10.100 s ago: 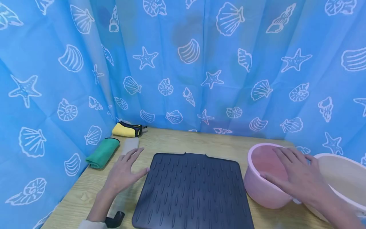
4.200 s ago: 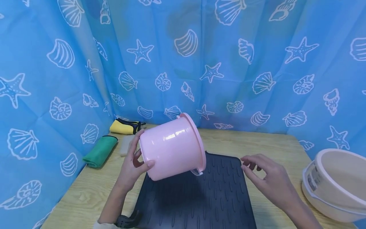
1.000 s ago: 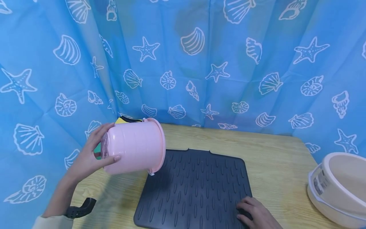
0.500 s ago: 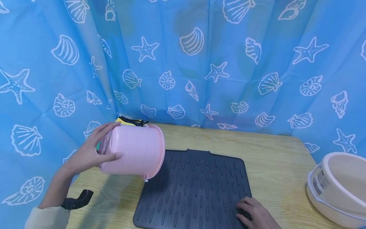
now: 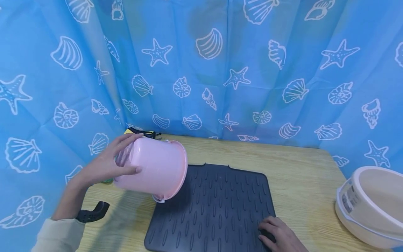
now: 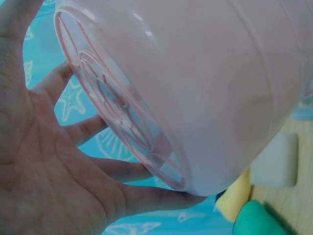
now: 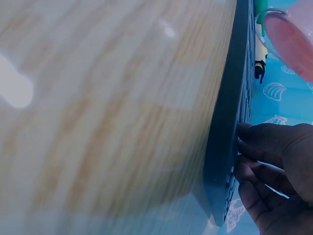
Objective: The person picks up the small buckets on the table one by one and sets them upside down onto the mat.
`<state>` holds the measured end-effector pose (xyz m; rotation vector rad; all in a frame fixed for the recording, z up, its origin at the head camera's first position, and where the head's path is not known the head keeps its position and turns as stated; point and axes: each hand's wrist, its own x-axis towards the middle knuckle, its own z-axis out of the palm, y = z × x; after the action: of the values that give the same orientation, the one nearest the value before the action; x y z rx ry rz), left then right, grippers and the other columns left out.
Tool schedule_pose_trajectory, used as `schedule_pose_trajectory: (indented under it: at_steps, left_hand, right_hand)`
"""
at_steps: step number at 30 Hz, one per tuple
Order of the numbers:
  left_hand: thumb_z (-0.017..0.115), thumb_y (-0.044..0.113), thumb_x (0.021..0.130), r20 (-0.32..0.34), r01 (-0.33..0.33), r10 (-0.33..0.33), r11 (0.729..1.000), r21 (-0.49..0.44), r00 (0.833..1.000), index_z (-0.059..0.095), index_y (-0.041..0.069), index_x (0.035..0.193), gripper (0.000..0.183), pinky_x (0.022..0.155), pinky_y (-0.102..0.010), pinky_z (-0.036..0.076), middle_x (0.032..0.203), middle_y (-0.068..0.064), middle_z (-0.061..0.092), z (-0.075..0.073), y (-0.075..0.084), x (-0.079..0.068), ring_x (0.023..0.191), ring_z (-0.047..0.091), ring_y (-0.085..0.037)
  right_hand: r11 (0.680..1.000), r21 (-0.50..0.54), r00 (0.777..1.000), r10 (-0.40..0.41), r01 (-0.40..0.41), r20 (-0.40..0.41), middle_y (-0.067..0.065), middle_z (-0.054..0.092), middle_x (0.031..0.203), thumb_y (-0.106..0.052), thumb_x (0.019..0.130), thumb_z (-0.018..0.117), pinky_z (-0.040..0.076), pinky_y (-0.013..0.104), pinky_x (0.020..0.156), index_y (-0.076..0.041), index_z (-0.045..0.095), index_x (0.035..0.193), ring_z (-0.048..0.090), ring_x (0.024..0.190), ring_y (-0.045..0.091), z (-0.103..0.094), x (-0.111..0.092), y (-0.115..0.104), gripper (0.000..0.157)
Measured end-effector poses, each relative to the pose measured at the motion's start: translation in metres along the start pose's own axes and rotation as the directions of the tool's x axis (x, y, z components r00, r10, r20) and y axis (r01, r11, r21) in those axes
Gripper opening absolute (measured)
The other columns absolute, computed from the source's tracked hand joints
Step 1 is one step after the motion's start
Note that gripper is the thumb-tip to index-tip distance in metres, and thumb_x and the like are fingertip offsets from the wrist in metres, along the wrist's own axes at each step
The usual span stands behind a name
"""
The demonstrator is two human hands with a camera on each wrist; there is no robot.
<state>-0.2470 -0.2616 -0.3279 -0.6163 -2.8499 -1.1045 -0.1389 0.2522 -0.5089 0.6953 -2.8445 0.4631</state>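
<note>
My left hand [image 5: 107, 166] grips a pink bucket [image 5: 158, 168] by its base, thumb on the near side and fingers spread at the far side. The bucket lies sideways in the air, its mouth to the right, over the left edge of a black ribbed mat [image 5: 217, 203]. In the left wrist view the palm of the left hand [image 6: 54, 171] faces the bucket's ringed base [image 6: 117, 103]. At the mat's front right edge rests my right hand [image 5: 280, 234], fingers bent. Seen from the right wrist, its fingertips [image 7: 245, 169] touch the mat's top and hold nothing.
A cream bucket [image 5: 365, 206] with a label stands on the wooden table [image 5: 302, 171] at the right. Behind the pink bucket, partly hidden, lie a green cloth [image 6: 259, 220], a yellow cloth [image 6: 237, 196] and a grey block-like item [image 6: 276, 159]. A shell-patterned curtain [image 5: 189, 70] borders the table.
The pink bucket stood upright at the right; my left hand then held it over the mat and moved it left. Lately it has turned slightly and shifted right. My right hand came down onto the mat.
</note>
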Motion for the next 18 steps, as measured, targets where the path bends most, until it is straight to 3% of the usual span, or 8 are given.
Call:
schedule_pose_trajectory:
  at_steps: [4, 9, 18]
  left_hand:
    - [0.085, 0.041, 0.078, 0.027, -0.005, 0.006, 0.999, -0.039, 1.0, 0.033, 0.039, 0.155, 0.093, 0.09, -0.067, 0.044, 0.159, -0.009, 0.022, 0.012, 0.002, 0.009, 0.134, 0.032, -0.043]
    - [0.084, 0.044, 0.079, 0.064, -0.012, 0.016, 0.998, -0.06, 0.998, 0.035, 0.048, 0.151, 0.087, 0.093, -0.069, 0.041, 0.16, -0.005, 0.022, 0.022, 0.005, 0.019, 0.138, 0.031, -0.04]
    - [0.081, 0.054, 0.078, 0.113, -0.036, 0.033, 0.999, 0.022, 0.993, 0.033, 0.045, 0.153, 0.09, 0.097, -0.072, 0.037, 0.162, -0.007, 0.019, 0.036, 0.016, 0.035, 0.143, 0.025, -0.04]
  right_hand:
    - [1.0, 0.006, 1.0, 0.002, -0.002, 0.006, -0.013, 0.058, 0.092, -0.018, 0.077, 0.086, 0.053, 0.028, 0.071, -0.019, 0.074, 0.09, 0.056, 0.084, 0.005, -0.001, 0.0, 0.0, 0.018]
    - [1.0, 0.015, 1.0, -0.01, 0.01, 0.003, -0.013, 0.058, 0.092, -0.018, 0.077, 0.085, 0.053, 0.028, 0.071, -0.018, 0.074, 0.091, 0.056, 0.084, 0.006, 0.0, -0.001, 0.0, 0.018]
    - [1.0, 0.012, 1.0, 0.013, -0.014, 0.019, -0.012, 0.058, 0.092, -0.018, 0.078, 0.085, 0.053, 0.028, 0.071, -0.018, 0.074, 0.092, 0.056, 0.084, 0.006, -0.003, -0.002, -0.001, 0.018]
